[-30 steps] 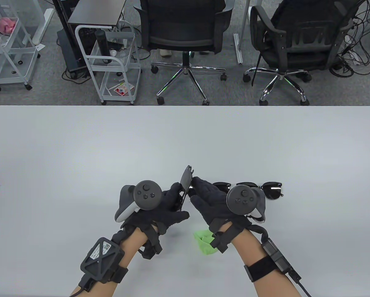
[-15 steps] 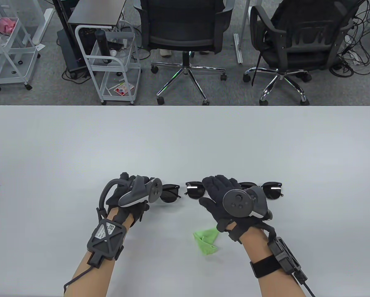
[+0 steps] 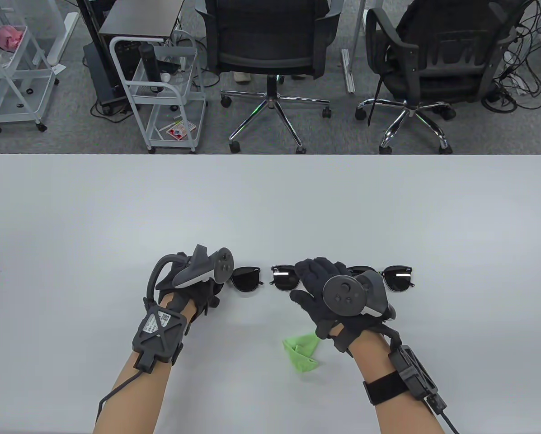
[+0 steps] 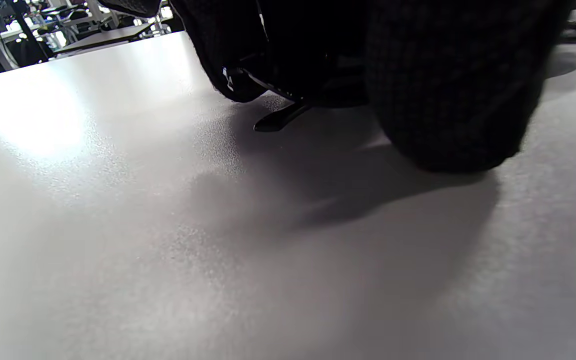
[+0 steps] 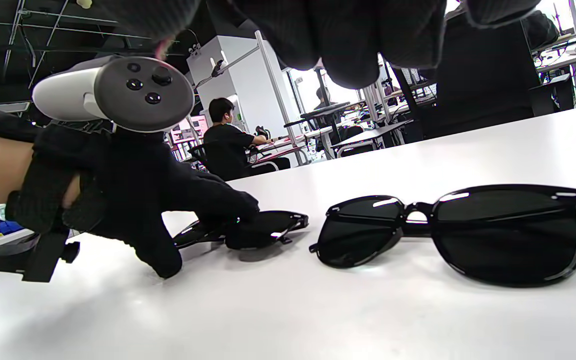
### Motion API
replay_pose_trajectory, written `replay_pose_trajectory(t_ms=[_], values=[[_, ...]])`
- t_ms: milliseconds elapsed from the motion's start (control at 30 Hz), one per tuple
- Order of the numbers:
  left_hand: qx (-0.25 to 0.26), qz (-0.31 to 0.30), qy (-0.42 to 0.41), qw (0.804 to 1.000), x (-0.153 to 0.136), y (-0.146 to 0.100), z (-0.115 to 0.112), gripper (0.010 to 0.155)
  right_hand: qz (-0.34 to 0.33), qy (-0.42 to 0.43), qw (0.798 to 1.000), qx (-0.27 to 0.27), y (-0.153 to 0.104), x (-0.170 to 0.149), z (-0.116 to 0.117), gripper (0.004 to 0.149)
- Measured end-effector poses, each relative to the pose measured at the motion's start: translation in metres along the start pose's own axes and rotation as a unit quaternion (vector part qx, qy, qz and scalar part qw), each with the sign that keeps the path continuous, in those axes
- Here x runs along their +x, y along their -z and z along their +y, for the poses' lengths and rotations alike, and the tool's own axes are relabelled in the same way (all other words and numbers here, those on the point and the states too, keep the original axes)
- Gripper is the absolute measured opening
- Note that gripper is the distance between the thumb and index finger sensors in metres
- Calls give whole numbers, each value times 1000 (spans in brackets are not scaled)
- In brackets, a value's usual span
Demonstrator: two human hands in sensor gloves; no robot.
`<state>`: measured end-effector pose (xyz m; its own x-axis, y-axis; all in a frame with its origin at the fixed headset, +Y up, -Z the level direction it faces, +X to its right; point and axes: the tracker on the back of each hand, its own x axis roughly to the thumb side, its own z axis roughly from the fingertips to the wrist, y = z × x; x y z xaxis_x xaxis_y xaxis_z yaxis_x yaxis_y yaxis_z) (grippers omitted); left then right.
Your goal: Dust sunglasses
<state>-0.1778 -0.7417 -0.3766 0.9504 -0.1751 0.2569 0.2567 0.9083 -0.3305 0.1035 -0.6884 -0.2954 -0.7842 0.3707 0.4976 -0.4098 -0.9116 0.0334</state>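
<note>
The left hand (image 3: pixel 186 282) is gripping the left sunglasses (image 3: pixel 246 280); the right hand (image 3: pixel 324 289) is hovering relaxed over the middle sunglasses (image 3: pixel 284 277) (green cloth (image 3: pixel 303 352) lying nearer the person).

Beyond the far edge of the white counter (image 3: pixel 270 203) two black office chairs (image 3: pixel 268 49) (image 3: pixel 437 58) stand on grey carpet. Left of them is a white wire trolley (image 3: pixel 162 90) holding a black bottle (image 3: pixel 147 63), and another white trolley (image 3: pixel 12 68) at the far left. Cables (image 3: pixel 523 68) lie tangled at the far right. In the right wrist view a seated person (image 5: pixel 228 145) works at a distant desk.
</note>
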Motion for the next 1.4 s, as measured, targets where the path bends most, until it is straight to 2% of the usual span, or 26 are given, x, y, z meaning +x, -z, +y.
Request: replay_pose_trajectory(t_ms=[233,433,600,700,833,1000,1100,1167,1400], values=[[20,-4,-28,999,-1,-6,5,98,-3,8,1000,-3,-1,3,-1,71],[67,-2,-141,988,-6,-51,38,93,7,3,1000,4,4,1,-8,71],[74,16,-168,983,-11,-88,54,94,63,2,997,49,6,-6,-20,76],[81,33,-178,980,-14,-101,50,96,82,-26,994,64,1,-7,-26,79],[70,43,-176,981,-12,-106,32,99,105,-63,990,74,-8,-13,-28,82],[17,29,-180,983,-8,-98,7,103,129,-62,984,107,-23,-27,-1,87],[19,17,-197,980,-9,-97,3,100,139,-23,979,150,-30,-35,13,89],[26,15,-200,979,-10,-98,2,99,144,-7,980,138,-33,-35,13,89],[40,15,-196,980,-7,-97,2,98,136,-32,984,112,-31,-32,12,88]])
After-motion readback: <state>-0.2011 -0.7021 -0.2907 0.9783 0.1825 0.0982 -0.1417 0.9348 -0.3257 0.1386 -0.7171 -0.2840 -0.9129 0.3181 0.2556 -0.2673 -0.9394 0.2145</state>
